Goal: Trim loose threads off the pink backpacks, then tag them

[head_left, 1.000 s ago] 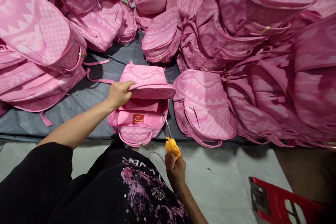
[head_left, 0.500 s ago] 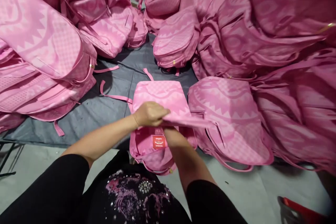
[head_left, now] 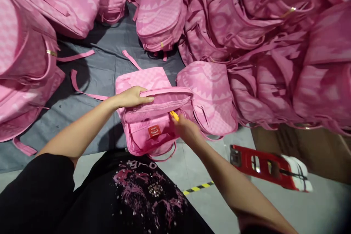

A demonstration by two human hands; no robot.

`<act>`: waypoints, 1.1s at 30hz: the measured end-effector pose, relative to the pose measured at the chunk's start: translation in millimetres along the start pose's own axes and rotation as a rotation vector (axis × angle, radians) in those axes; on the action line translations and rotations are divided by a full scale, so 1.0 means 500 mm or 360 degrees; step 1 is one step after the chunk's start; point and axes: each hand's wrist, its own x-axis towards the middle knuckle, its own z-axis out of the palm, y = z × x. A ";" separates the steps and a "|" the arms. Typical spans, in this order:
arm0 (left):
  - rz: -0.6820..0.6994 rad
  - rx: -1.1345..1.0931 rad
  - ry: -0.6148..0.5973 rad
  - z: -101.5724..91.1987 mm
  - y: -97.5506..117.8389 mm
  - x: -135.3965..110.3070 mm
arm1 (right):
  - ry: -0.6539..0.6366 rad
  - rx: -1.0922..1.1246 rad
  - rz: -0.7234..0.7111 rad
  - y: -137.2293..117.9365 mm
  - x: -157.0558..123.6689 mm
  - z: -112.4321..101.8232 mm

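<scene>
Left hand grips the flap up; the backpack lies at the near edge of the grey mat, long axis running away from you. Right hand is nearer the opening, closed round the yellow tool, whose tip is hidden inside. Pink zigzag print, red label showing

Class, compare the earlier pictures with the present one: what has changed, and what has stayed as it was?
The right hand, with its yellow tool, moved from beside the lap up into the backpack, and now sits at the opening's right edge. Nothing was let go. The left hand still holds the flap up; the backpack still lies on the grey mat among the piles.
</scene>
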 end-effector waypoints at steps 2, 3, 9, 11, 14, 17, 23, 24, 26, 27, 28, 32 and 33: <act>-0.0073 -0.0063 -0.0188 0.000 0.003 -0.008 | -0.0026 -0.0027 0.0135 -0.012 0.054 -0.004; -0.0094 -0.0085 -0.0098 0.003 0.000 -0.011 | -0.0028 -0.0020 0.0199 -0.013 0.072 -0.004; -0.0097 -0.0161 0.1037 0.030 -0.056 -0.006 | -0.0453 0.0059 0.0496 0.039 -0.033 0.026; -0.0037 -0.0168 0.1095 0.041 -0.065 -0.001 | -0.0917 0.0428 0.0517 0.041 -0.105 0.060; 0.0013 -0.0174 0.1062 0.056 -0.060 0.006 | -0.1397 0.1229 0.0467 0.029 -0.158 0.124; 0.0087 -0.0148 0.0934 0.072 -0.048 0.009 | -0.1171 0.2058 0.0717 0.011 -0.127 0.168; 0.0322 0.0015 0.0786 0.091 -0.025 0.003 | -0.0730 0.2881 0.0704 -0.062 -0.034 0.203; 0.0357 0.0064 0.0805 0.088 -0.021 0.002 | -0.0757 0.2967 0.0641 -0.065 -0.040 0.211; 0.0428 0.0166 0.0851 0.078 -0.013 0.000 | -0.0884 0.3132 0.0509 -0.049 -0.072 0.236; 0.0463 0.0211 0.0866 0.073 -0.009 0.000 | -0.0975 0.3200 0.0446 -0.031 -0.094 0.250; 0.0497 0.0251 0.0870 0.068 -0.006 0.000 | -0.1063 0.3242 0.0400 -0.009 -0.116 0.264; 0.0619 0.0399 0.0827 0.065 0.004 0.006 | -0.1084 0.3331 0.0319 0.065 -0.173 0.289; 0.0647 0.0433 0.0800 0.068 0.005 0.008 | -0.1009 0.3359 0.0286 0.071 -0.175 0.284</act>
